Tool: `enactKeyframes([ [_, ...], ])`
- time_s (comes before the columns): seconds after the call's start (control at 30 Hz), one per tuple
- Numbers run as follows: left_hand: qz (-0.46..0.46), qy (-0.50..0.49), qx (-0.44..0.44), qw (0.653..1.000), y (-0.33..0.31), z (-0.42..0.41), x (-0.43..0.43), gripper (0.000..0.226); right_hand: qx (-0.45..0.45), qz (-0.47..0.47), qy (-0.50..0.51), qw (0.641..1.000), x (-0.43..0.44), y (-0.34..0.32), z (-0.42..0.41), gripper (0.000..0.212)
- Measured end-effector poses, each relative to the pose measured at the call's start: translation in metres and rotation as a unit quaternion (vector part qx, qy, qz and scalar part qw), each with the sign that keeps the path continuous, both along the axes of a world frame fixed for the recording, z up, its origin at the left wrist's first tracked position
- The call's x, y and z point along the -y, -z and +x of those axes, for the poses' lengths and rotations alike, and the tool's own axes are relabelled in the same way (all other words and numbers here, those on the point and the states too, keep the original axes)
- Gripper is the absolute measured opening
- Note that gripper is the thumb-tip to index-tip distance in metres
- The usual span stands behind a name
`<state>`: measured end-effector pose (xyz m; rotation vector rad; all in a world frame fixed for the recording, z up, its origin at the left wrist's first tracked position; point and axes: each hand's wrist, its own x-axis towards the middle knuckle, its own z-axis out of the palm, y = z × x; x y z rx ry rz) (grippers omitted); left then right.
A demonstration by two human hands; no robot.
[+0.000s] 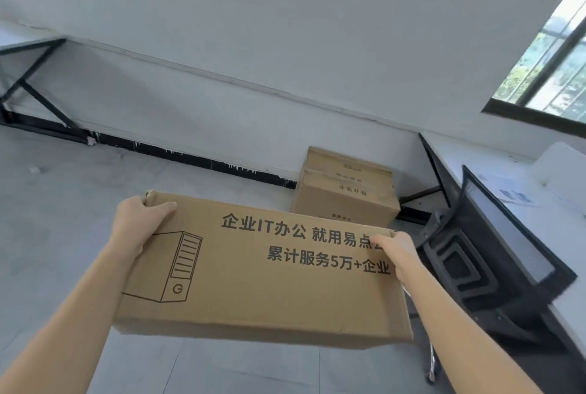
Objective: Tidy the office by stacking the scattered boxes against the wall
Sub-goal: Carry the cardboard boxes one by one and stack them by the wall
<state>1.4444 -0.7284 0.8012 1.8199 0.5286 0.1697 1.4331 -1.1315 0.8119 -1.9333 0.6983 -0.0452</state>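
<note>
The carried box point(269, 270) is in the air in front of you, above the floor point(63, 219) and short of the wall point(285, 60). It is a broad, shallow carton of plain brown corrugated card, and its printed face with dark characters and a line drawing of a computer tower is turned up towards you. Your left hand point(139, 225) grips the far left corner with the thumb lying on the printed face. Your right hand point(398, 254) clamps the far right edge in the same way. A hand at each end probably keeps such a wide panel level and stops it twisting, and the near edge looks a little soft and creased.

Ahead and slightly to the right, the stacked boxes point(345, 190) stand on the floor against the wall. There seem to be two, both squarer and deeper than yours and made of the same brown card. Their flat top is the likely place for this one, and you may need to centre it because it is wider than the stack.

The floor is pale grey tile, and a scuffed dark skirting strip point(190, 155) runs along the foot of the white wall. A black mesh chair point(494, 251) stands just right of your path, pushed against a white desk point(494, 155) with papers point(513, 195) on it, so keep your right elbow clear of it. A window point(555, 70) is above the desk.
</note>
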Motion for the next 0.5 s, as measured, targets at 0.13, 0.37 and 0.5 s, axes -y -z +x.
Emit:
enactKeyframes([
  [0.13, 0.016, -0.022, -0.027, 0.999, 0.008, 0.055, -0.007, 0.029, -0.01, 0.021, 0.008, 1.0, -0.008, 0.014, 0.061, 0.029],
  [0.37, 0.095, -0.06, -0.098, 0.989, 0.025, 0.135, -0.009, 0.057, -0.022, 0.036, -0.028, 0.999, -0.017, 0.033, 0.182, 0.04],
  [0.5, 0.127, -0.085, -0.118, 0.981, 0.028, 0.199, -0.006, 0.054, -0.041, 0.039, -0.066, 0.996, -0.015, 0.047, 0.269, 0.034],
])
